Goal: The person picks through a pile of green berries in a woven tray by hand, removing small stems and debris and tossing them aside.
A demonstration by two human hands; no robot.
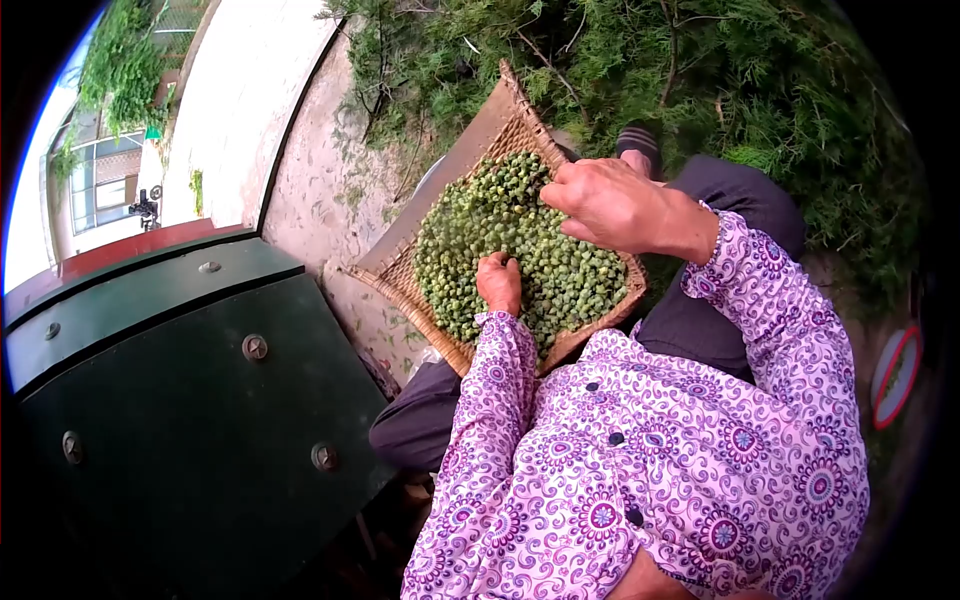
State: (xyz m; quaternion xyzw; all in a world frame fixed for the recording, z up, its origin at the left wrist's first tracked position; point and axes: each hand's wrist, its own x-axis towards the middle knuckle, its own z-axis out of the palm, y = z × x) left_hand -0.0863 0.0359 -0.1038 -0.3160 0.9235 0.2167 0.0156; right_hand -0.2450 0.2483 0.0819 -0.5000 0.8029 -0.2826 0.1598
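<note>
Small round green cones or berries (pixel 575 285) fill a woven wicker basket (pixel 425 225) that lies tilted across my lap. My left hand (pixel 499 284) rests on the heap near its middle, fingers curled down into the pieces; what they grip is hidden. Over the basket's far right side, my right hand (pixel 612 207) hangs above the heap with fingers closed together. Whether anything is pinched in it, I cannot make out.
Cut evergreen branches (pixel 800 90) are piled along the far and right sides. A dark green metal panel with round studs (pixel 200 400) stands close on the left. A red-rimmed tray (pixel 896 376) lies at the right edge.
</note>
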